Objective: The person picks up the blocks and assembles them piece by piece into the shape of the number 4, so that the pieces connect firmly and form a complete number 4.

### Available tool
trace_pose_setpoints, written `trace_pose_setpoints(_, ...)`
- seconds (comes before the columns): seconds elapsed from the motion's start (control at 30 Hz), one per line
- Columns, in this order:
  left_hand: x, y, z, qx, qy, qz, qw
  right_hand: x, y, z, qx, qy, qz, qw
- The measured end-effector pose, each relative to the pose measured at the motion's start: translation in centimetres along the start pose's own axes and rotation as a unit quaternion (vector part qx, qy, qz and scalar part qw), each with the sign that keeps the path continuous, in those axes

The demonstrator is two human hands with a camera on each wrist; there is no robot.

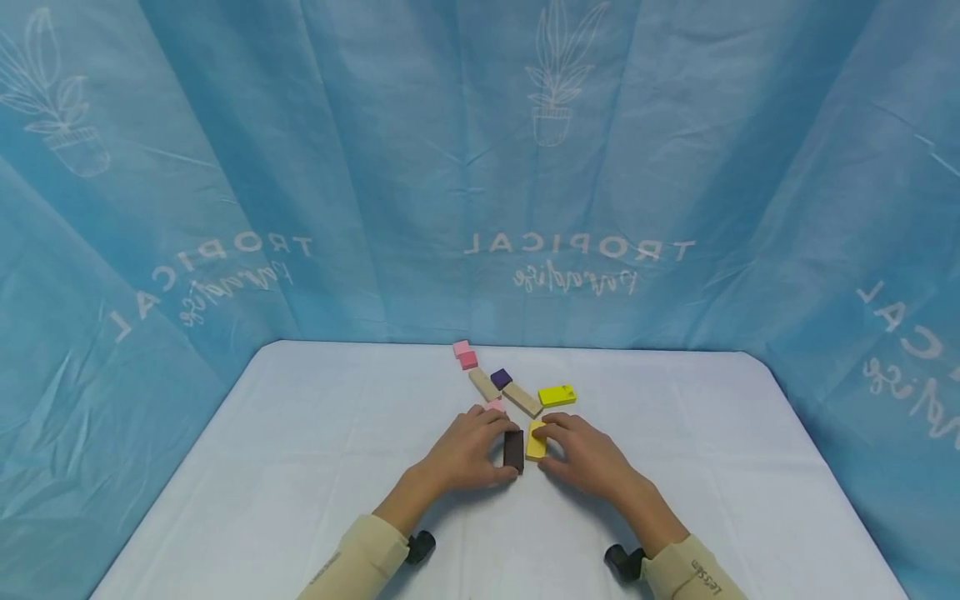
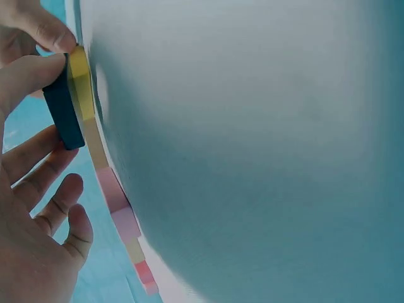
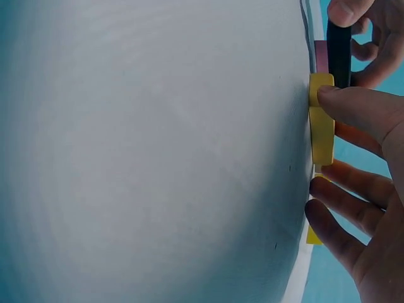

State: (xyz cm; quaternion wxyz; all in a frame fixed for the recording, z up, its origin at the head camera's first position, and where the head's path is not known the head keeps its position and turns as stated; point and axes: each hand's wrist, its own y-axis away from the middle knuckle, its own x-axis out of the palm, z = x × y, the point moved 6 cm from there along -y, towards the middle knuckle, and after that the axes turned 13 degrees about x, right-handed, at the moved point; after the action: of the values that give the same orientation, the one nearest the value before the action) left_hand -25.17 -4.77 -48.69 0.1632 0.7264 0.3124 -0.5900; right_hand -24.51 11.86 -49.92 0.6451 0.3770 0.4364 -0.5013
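Dark block point(image 1: 513, 452): probably light, rigid; I'd take its ends, where left hand point(image 1: 467, 451) pinches. Right hand point(image 1: 590, 455) pinches yellow block point(image 1: 535, 446).

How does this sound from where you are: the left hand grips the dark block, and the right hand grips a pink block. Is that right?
Not quite: the right hand grips a yellow block, not a pink one, as the right wrist view shows. The left hand does grip the dark block.
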Motion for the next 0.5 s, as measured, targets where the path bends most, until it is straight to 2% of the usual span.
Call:
trace_pose_setpoints(0.27,-0.2,0.6,-1.2,0.008,0.025,0.001,0.9997,0.3,0.0,-0.1,0.004,0.008,0.005,1.0)
trace_pose_setpoints(0.5,-0.9,1.2,-2.6,0.05,0.032,-0.027,0.9978,0.2,-0.1,-0.1,0.0,0.013,0.002,0.9999)
